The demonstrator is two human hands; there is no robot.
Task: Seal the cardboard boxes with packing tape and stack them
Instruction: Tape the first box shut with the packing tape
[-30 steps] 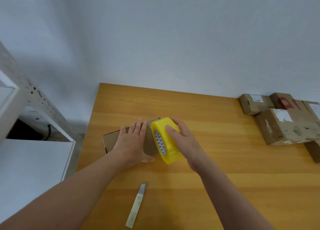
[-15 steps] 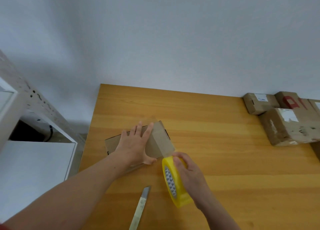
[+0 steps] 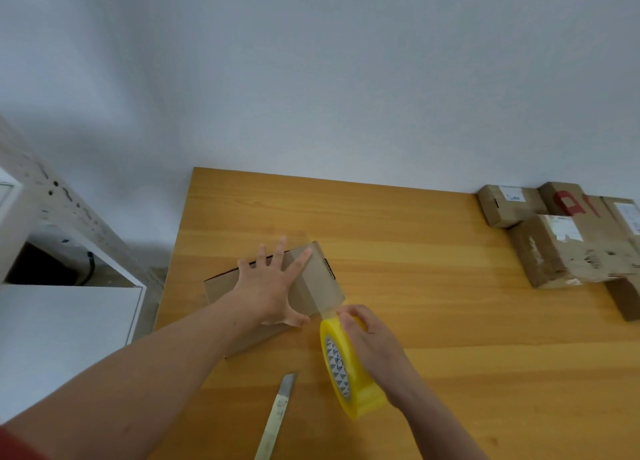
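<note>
Left hand [image 3: 268, 284] lies flat, fingers spread, pinning box [image 3: 313, 286] on counter [image 3: 433, 321] so tape lays tight; right hand [image 3: 372, 348] grips tape roll [image 3: 349, 373], at the box's near edge.

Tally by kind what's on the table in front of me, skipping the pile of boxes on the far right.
Cardboard box: 1
Yellow tape roll: 1
Cutter knife: 1
Total: 3
</note>
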